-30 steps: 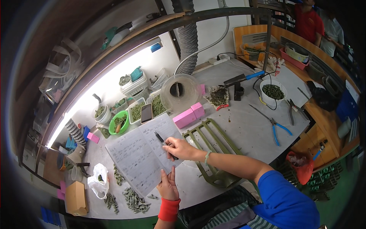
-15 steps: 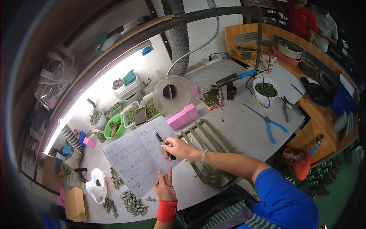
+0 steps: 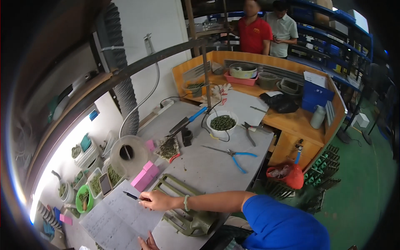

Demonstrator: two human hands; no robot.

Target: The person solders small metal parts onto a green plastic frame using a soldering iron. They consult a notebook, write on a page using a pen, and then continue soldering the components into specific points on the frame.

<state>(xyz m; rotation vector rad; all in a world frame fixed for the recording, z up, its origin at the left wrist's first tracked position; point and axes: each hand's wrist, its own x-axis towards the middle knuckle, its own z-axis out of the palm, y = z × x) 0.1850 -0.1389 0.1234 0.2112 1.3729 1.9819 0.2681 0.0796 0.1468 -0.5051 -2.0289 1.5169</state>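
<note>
An open notebook (image 3: 112, 218) with handwritten pages lies at the lower left of the bench. My right hand (image 3: 158, 201) is closed around a black pen (image 3: 131, 195), held over the upper part of the right-hand page. At the notebook's lower edge, my left hand (image 3: 148, 241) touches the paper, its visible fingers stretched and apart; the picture's lower edge cuts off the rest of it. A green slotted metal frame (image 3: 183, 183) lies under and beside my right forearm.
Pink blocks (image 3: 145, 176), a phone (image 3: 105, 183) and a green bowl (image 3: 84, 200) stand beyond the notebook. Farther right are a white bowl of green parts (image 3: 222, 123) and blue-handled pliers (image 3: 233, 154). Two people (image 3: 255, 35) stand behind the wooden desk.
The view has swung right, so the bench things appear farther left and the two people show more fully. My right hand still holds the pen over the page; my left hand stays at the notebook.
</note>
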